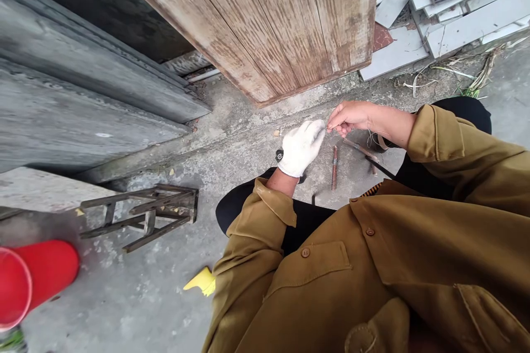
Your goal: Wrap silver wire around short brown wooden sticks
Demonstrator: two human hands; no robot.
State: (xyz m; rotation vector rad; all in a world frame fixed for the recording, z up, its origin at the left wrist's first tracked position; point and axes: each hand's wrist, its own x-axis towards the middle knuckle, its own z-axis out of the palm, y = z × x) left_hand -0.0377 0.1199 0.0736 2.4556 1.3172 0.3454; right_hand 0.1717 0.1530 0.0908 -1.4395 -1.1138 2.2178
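My left hand (301, 146), in a white glove with a dark round badge at the wrist, is closed, and its fingers hide whatever is inside. My bare right hand (348, 117) meets it at the fingertips, thumb and finger pinched on a thin strand. A fine pale thread (370, 137) loops down below the right wrist; whether it is thread or wire I cannot tell. On the concrete just below the hands lies a short brown stick (334, 168) with a greyish band round its middle. A second stick (360, 148) lies beneath my right forearm.
A wooden plank door (285, 16) stands close ahead. Stacked tiles and boards (467, 11) lie at the upper right, with dry plant stalks (482, 74) beside them. To the left are a small wooden stool (161, 207) on its side, a red bucket (49, 273) and a yellow scrap (202, 281).
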